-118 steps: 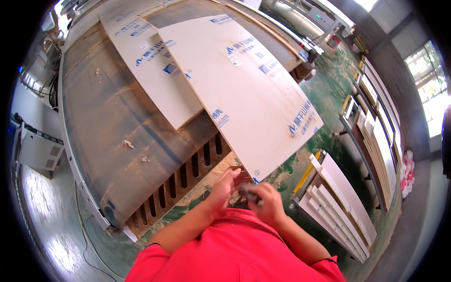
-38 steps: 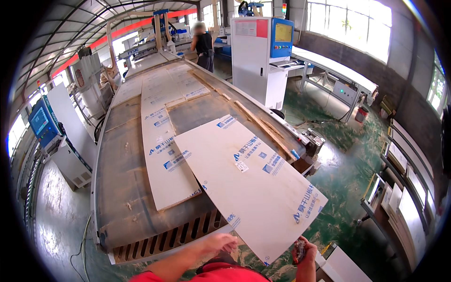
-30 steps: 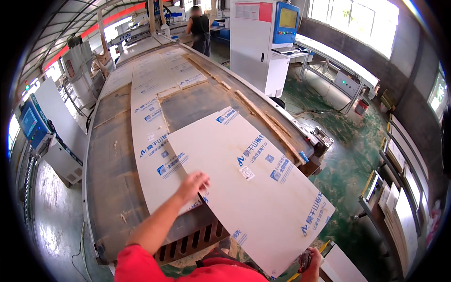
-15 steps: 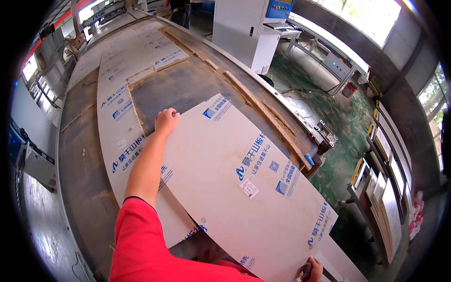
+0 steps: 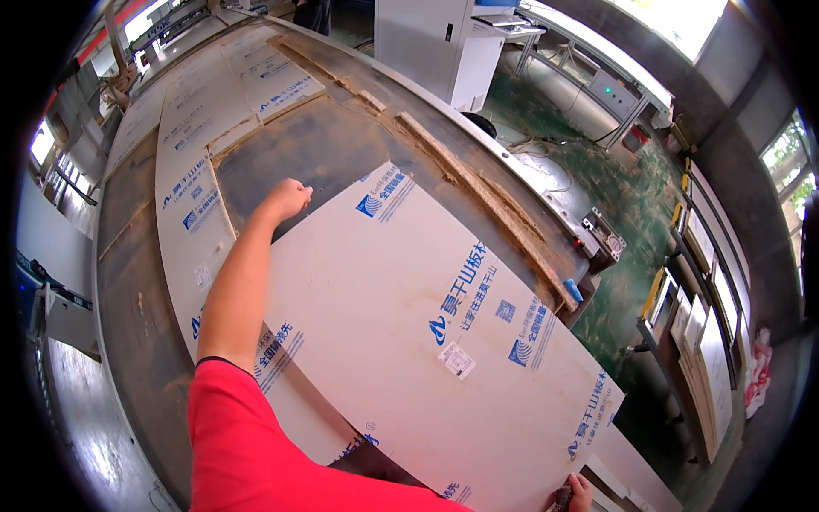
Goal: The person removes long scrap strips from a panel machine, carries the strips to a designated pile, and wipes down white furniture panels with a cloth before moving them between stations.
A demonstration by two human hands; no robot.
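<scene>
A large pale board (image 5: pixel 401 316) with blue print and a small white label lies slanted before me, overlapping another printed sheet (image 5: pixel 192 188) on the dusty dark machine bed (image 5: pixel 299 145). My left hand (image 5: pixel 288 198) is just beyond the board's far left edge, apparently off it. Its fingers are curled together, and what they hold, if anything, is hidden. My right hand (image 5: pixel 581 493) is closed at the board's near right edge, cut by the picture's lower rim. A small dark object (image 5: pixel 560 496) shows at its fingers, too unclear to name.
A dusty wood strip (image 5: pixel 478 200) lies along the bed's right side, with a blue piece (image 5: pixel 572 290) at its near end. Beyond stands a white cabinet (image 5: pixel 418 51). To the right, a rack (image 5: pixel 665 358) holds several leaning panels. A person's dark-clothed legs (image 5: pixel 313 15) show far back.
My left hand has shifted forward and slightly left, away from the board's far edge. The whole view has moved a little; the board seems to lie in the same place.
</scene>
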